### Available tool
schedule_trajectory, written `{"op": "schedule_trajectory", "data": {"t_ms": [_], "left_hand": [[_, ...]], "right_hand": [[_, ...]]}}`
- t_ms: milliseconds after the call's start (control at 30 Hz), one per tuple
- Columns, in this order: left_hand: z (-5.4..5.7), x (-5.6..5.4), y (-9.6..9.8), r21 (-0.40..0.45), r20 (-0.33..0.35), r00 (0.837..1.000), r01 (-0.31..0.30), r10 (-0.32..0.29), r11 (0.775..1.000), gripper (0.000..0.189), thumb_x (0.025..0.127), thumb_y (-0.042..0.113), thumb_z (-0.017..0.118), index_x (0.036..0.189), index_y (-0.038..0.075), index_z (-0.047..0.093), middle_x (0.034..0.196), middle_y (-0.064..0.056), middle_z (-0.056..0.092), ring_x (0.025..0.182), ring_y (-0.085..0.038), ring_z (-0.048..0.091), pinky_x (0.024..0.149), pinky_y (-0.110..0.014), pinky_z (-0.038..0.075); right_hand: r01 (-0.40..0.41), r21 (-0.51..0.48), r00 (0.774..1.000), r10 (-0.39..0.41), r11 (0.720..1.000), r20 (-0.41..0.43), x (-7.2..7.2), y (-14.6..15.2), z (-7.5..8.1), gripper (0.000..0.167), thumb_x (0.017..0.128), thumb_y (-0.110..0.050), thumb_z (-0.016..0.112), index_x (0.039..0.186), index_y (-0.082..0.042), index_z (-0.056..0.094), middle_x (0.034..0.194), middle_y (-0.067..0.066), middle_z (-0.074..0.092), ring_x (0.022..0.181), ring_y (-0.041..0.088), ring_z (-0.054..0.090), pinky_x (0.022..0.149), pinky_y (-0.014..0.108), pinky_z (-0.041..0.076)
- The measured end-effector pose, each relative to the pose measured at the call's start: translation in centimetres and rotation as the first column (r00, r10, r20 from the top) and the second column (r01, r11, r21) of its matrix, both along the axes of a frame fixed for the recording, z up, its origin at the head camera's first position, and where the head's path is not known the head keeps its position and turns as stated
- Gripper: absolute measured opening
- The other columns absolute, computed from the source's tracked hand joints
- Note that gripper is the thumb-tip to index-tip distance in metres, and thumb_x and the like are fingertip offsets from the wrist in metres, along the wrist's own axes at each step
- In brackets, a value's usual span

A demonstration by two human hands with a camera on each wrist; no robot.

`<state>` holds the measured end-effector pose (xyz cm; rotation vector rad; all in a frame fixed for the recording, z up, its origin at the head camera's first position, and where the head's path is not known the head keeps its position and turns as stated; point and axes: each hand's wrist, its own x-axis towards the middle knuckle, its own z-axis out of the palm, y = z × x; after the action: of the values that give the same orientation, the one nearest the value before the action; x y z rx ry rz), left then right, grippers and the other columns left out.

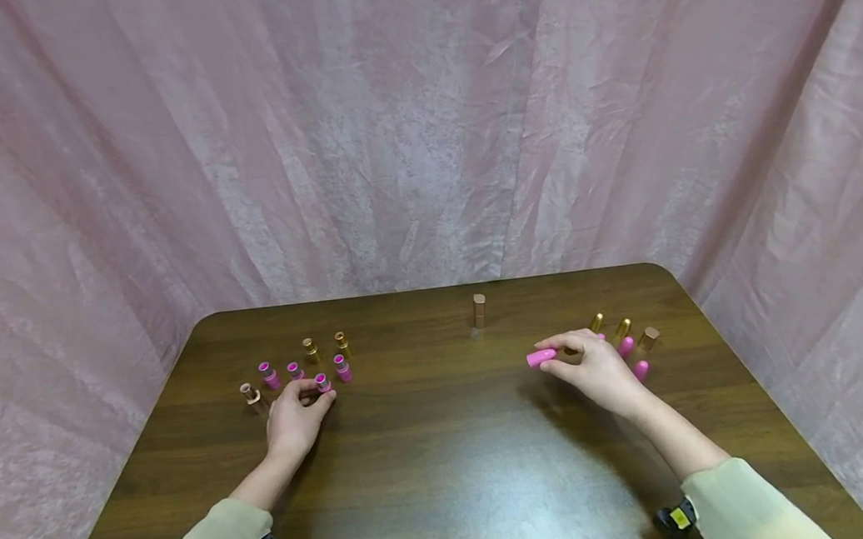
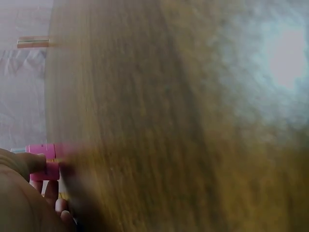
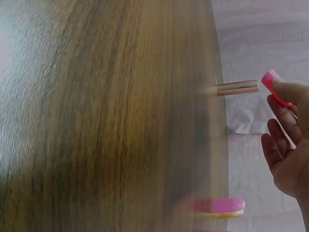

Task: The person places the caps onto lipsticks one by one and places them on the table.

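On the left of the table, my left hand [image 1: 294,421] pinches an upright pink lipstick tube base [image 1: 322,383] between thumb and fingers. The same base [image 2: 46,171] shows in the left wrist view, close to another pink tube [image 2: 41,151]. Over on the right, a rounded pink lipstick cap [image 1: 540,358] is held tilted, nearly flat, by the thumb and fingertips of my right hand [image 1: 595,371]. In the right wrist view the cap [image 3: 270,77] is partly covered by the thumb, and the other fingers are loosely bent.
More capless pink bases [image 1: 342,367], gold bases [image 1: 310,350] and a copper base [image 1: 251,394] stand around my left hand. Pink caps [image 1: 640,370], gold caps [image 1: 623,328] and a copper cap [image 1: 649,338] stand beside my right hand. A copper lipstick tube [image 1: 479,310] stands near the table's back edge.
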<state>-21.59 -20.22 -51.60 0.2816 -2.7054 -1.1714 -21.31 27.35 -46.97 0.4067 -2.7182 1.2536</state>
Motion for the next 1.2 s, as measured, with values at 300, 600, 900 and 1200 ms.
{"op": "schedule_trajectory", "data": {"t_ms": [300,600,900,1200], "left_hand": [[0.4,0.6,-0.2,-0.012,-0.022,0.998,0.063,-0.064,0.998,0.031,0.091,0.024,0.076,0.113,0.005,0.069,0.111,-0.015,0.074,0.105,-0.031,0.069,0.088,-0.046,0.050],[2.7,1.2,1.1,-0.222,-0.175,0.958,0.185,-0.226,0.957,0.023,0.087,0.026,0.079,0.107,0.015,0.074,0.103,-0.003,0.074,0.105,-0.028,0.058,0.092,-0.047,0.043],[5.5,0.6,4.0,-0.524,-0.368,0.793,0.254,-0.486,0.813,0.019,0.082,0.022,0.082,0.100,0.020,0.076,0.099,0.004,0.073,0.103,-0.029,0.059,0.097,-0.050,0.042],[6.4,-0.1,6.4,-0.656,-0.395,0.676,0.268,-0.623,0.706,0.018,0.082,0.020,0.080,0.098,0.017,0.074,0.100,0.006,0.072,0.102,-0.024,0.062,0.115,-0.054,0.032]], "right_hand": [[-0.022,-0.127,0.997,0.031,0.992,0.070,-0.2,-0.2,0.3,0.033,0.092,-0.026,0.080,0.121,-0.013,0.074,0.117,-0.002,0.074,0.114,0.022,0.063,0.093,0.035,0.053],[0.034,-0.130,0.999,-0.030,0.991,0.029,-0.3,-0.3,0.5,0.028,0.091,-0.032,0.080,0.115,-0.018,0.076,0.113,-0.007,0.075,0.119,0.018,0.056,0.102,0.038,0.039],[0.024,-0.121,0.997,-0.033,0.992,-0.075,-0.3,-1.1,0.7,0.026,0.089,-0.026,0.083,0.111,-0.014,0.077,0.117,-0.001,0.070,0.117,0.018,0.053,0.102,0.043,0.038],[0.013,-0.132,0.998,-0.020,0.991,-0.053,-0.4,-2.1,0.5,0.029,0.086,-0.023,0.084,0.114,-0.016,0.078,0.117,-0.001,0.067,0.119,0.019,0.050,0.106,0.050,0.030]]}}
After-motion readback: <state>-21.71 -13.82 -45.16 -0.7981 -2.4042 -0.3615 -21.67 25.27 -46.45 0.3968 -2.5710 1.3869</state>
